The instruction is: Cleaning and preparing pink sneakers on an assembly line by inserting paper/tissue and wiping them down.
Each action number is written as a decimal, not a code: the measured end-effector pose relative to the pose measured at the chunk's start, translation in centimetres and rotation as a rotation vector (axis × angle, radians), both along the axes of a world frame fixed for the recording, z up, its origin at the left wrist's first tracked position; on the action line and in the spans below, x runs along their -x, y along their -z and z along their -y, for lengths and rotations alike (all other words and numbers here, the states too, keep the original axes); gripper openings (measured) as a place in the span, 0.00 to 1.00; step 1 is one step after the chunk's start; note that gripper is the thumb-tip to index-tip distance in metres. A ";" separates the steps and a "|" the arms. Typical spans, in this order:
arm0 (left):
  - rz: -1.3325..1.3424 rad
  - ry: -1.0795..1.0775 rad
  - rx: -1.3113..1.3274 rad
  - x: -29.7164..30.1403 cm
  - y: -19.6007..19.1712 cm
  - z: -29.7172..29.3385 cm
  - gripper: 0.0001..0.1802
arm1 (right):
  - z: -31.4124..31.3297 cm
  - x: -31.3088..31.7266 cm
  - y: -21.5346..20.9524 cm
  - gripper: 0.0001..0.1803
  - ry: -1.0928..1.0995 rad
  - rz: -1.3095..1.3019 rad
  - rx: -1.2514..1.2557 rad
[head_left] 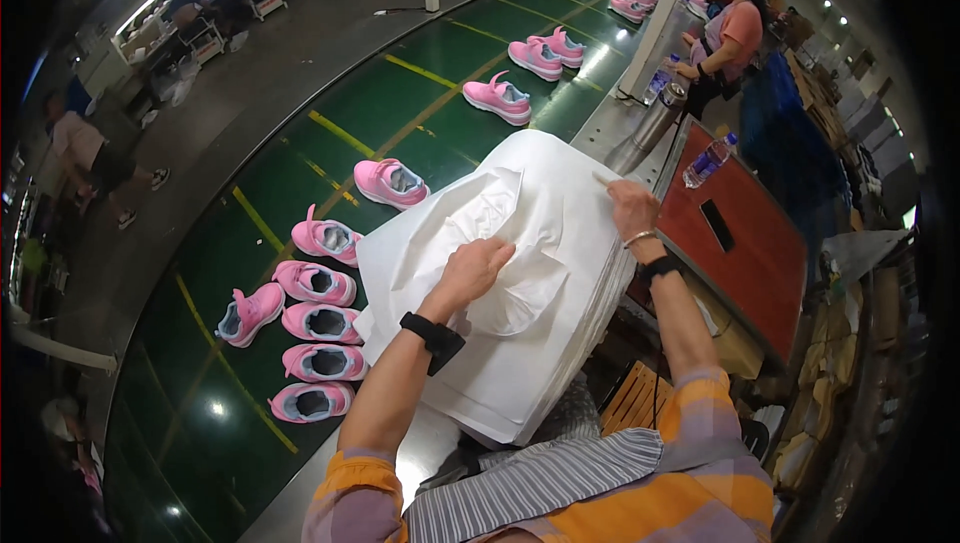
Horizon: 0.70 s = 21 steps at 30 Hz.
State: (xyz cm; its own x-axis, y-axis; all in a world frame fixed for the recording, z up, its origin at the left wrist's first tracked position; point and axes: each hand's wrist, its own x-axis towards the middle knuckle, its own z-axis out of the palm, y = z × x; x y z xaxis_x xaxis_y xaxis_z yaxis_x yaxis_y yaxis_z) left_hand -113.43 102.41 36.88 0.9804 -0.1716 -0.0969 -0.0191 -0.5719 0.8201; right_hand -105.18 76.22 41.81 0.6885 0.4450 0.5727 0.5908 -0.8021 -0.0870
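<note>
Closest in, both forearms come up from the bottom edge in orange-striped sleeves, each with a black band at the wrist. The left hand [478, 261] is curled almost closed, fingers bunched into a crumpled sheet of white tissue paper [470, 218], so it's got a fistful of that top sheet. The crumple puffs up just past and to the left of its knuckles.

The right hand [632, 207] sits further out and to the right of the left one. It's mostly closed too, pinching the far right edge of the same top sheet between thumb and fingers. Can't really see the fingertips well enough to say more than that.

Under both hands is a thick stack of white paper sheets [540, 363], spreading from right below the wrists out past the right hand.

Left of the left hand runs a green conveyor belt [400, 93] with pink shoes [318, 283] on it, 7 of them clustered near the stack and more further along. Right of the right hand there's a red table [760, 263] with a plastic water bottle [708, 160] lying on it, and a steel flask [652, 125] just beyond the stack. Way past all that, another person in a pink top [738, 28] stands at the belt.
</note>
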 end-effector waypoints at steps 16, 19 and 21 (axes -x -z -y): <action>-0.020 -0.445 1.066 7.5 4.6 -9.5 0.13 | -3.2 7.4 2.5 0.14 0.045 -0.386 -0.090; 0.193 -0.439 0.838 10.7 3.2 -7.2 0.13 | -8.2 10.7 0.5 0.64 -0.534 -0.367 -0.350; 0.261 -0.364 0.840 11.6 1.9 -5.2 0.13 | -12.7 13.7 0.2 0.54 -0.687 -0.349 -0.259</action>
